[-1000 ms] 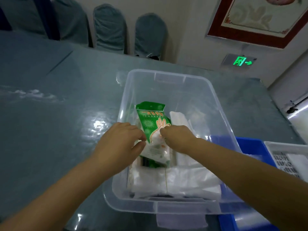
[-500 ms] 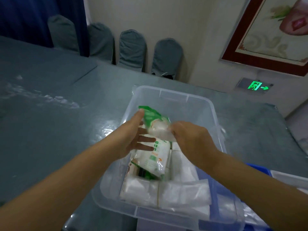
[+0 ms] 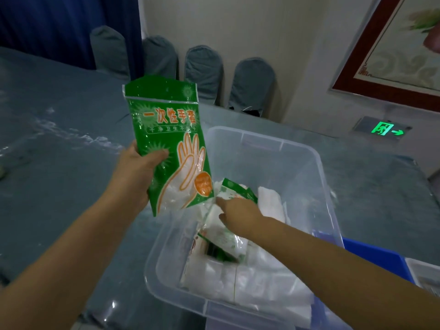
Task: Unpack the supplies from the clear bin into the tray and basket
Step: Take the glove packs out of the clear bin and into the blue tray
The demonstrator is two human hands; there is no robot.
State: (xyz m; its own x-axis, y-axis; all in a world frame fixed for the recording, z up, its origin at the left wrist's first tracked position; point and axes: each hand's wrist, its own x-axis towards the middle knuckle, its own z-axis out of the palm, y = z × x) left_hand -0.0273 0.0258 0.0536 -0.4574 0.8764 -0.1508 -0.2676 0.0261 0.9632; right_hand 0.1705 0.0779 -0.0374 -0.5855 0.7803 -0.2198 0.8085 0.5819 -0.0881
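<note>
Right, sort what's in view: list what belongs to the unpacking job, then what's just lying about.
Part of the job:
- left hand holding the green glove packet
- right hand reaching into the clear bin
- second green packet and white packs inside it
- blue tray
- white basket

Just lying about:
- covered chairs
- framed picture
- exit sign

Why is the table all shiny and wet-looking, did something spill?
Maybe. A pale, glinting streak runs across the table left of the green packet. It could be spilled liquid or just glare on the cover; I cannot tell which. Nothing else looks odd.
</note>
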